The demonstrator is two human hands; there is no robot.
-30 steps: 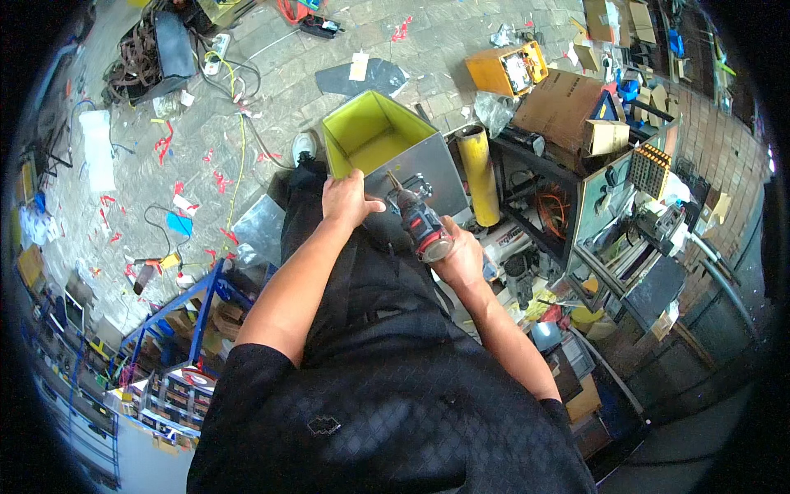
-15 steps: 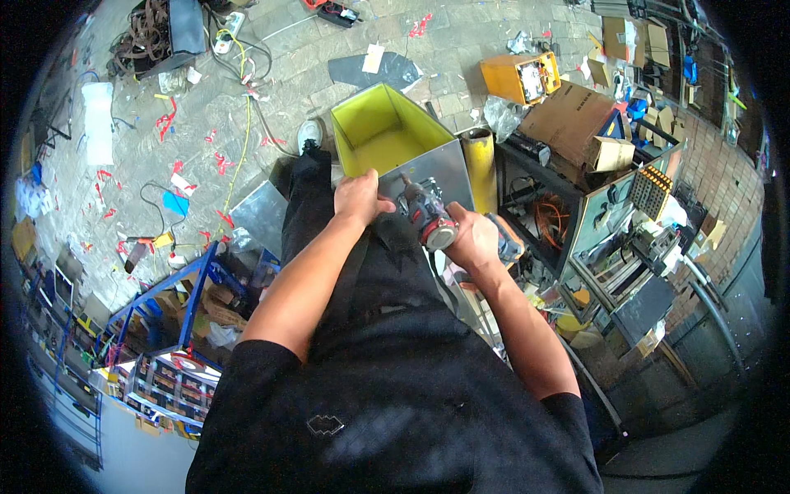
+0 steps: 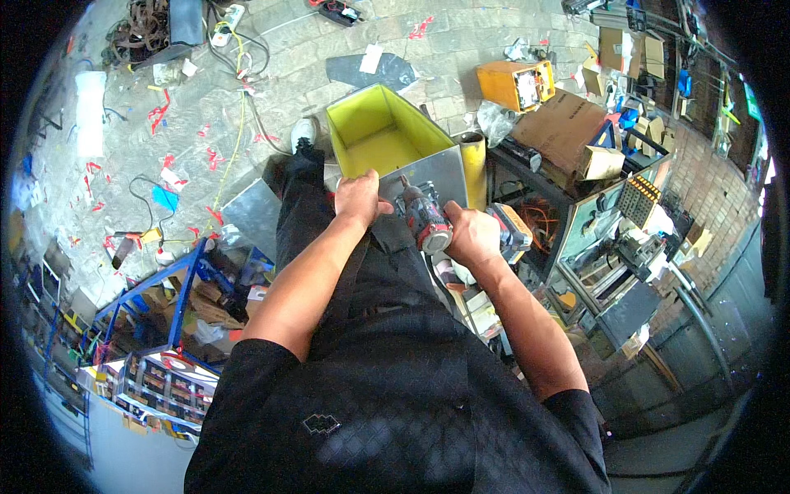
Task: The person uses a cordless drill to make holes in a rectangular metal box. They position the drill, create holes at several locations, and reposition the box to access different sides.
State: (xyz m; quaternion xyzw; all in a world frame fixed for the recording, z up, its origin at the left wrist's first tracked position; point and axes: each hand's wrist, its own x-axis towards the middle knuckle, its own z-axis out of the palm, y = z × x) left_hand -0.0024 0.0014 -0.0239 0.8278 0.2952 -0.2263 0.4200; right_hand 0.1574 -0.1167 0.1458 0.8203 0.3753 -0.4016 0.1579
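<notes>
Left hand (image 3: pixel 357 198) gripping near rim of open sheet-metal box (image 3: pixel 444 173), just beside yellow tube (image 3: pixel 474 169). Right hand (image 3: pixel 473 236) wrapped round cordless drill (image 3: pixel 428 221), nose toward box's near wall; can't tell if bit touches. Best kept square to the sheet, pressure steady, left fingers clear. Box angular, smooth dull grey outside, yellow-green inside; drill housing chunky, rounded, grey-red.

Grey paved floor (image 3: pixel 461 41), strewn with red scraps (image 3: pixel 161 114). Directly on it: yellow cable (image 3: pixel 236 148), white power strip (image 3: pixel 228 25), long white panel (image 3: pixel 90 114), small blue piece (image 3: pixel 164 198). Farther off, dark flat sheet (image 3: pixel 395 75), orange case (image 3: pixel 497 87).
</notes>
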